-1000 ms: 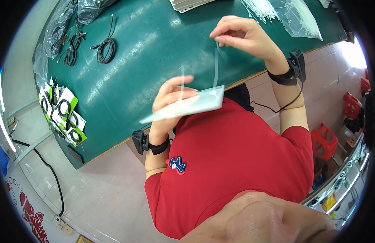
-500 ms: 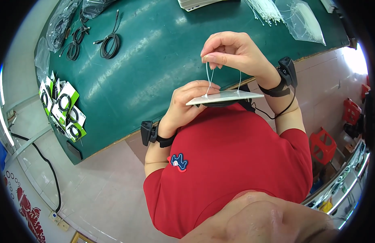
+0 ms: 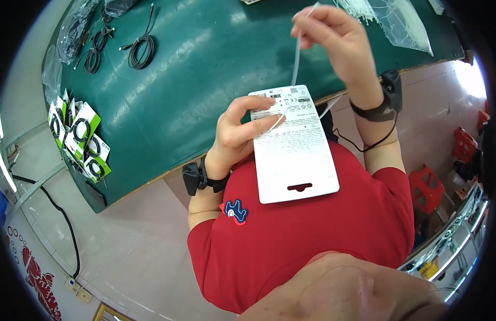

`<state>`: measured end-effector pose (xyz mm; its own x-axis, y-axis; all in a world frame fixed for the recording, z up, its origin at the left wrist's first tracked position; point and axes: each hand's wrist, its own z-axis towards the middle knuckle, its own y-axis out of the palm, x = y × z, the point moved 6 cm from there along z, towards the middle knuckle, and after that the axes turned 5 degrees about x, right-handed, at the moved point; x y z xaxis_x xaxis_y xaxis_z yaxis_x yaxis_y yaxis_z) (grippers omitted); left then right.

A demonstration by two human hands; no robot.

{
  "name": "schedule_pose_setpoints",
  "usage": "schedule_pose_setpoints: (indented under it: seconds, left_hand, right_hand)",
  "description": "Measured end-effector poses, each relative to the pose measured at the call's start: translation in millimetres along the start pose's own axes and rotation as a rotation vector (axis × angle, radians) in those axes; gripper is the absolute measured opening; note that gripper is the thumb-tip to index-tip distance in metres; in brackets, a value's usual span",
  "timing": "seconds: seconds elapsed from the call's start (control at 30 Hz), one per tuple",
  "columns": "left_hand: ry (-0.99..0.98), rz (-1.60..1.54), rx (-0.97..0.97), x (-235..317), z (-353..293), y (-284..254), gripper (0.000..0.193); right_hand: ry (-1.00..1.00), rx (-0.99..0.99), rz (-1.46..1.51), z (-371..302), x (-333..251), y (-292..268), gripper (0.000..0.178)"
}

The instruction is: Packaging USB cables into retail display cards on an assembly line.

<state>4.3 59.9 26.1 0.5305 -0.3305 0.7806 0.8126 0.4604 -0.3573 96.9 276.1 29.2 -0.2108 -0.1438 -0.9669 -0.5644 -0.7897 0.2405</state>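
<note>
My left hand grips a white hang-tab packaging card by its far left side, fingers on the printed face. The card lies tilted in front of my chest, its hang slot towards me. Beyond its far edge, my right hand is closed in a pinch on a thin white cable tie, which runs down to the card's far edge. A short white strip shows by my left fingers, and another sticks out at the card's right edge. The card's underside is hidden.
On the green table, a pile of carded black cables sits at the left. Coiled black cables lie farther back. Loose cable ties and a clear bag of ties lie at the far right. Red stools stand right.
The card has turned from nearly edge-on to show its printed face. My right hand has risen away from it, and the tie now stretches up in my fingers.
</note>
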Motion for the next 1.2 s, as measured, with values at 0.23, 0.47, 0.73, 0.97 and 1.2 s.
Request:
schedule_pose_setpoints:
  seconds: [0.23,0.47,0.73,0.97,1.2]
  left_hand:
    - [0.152,0.058,0.007,12.1,-7.0,-4.5,0.035]
    - [0.176,0.096,-0.016,16.2,-5.1,-4.7,0.038]
    - [0.182,0.100,-0.034,15.6,-2.4,-4.9,0.037]
    - [0.195,0.102,-0.041,16.6,-0.2,-4.6,0.036]
    - [0.203,0.101,-0.064,16.8,0.4,-2.7,0.036]
  right_hand:
    - [0.112,0.058,-0.233,-14.8,24.5,2.6,0.018]
    - [0.173,0.012,-0.287,-13.9,35.7,6.9,0.019]
    - [0.161,0.019,-0.284,-13.4,41.6,6.6,0.020]
    - [0.225,0.014,-0.313,-16.2,45.7,8.2,0.019]
    - [0.341,-0.102,-0.171,-15.9,45.2,20.8,0.024]
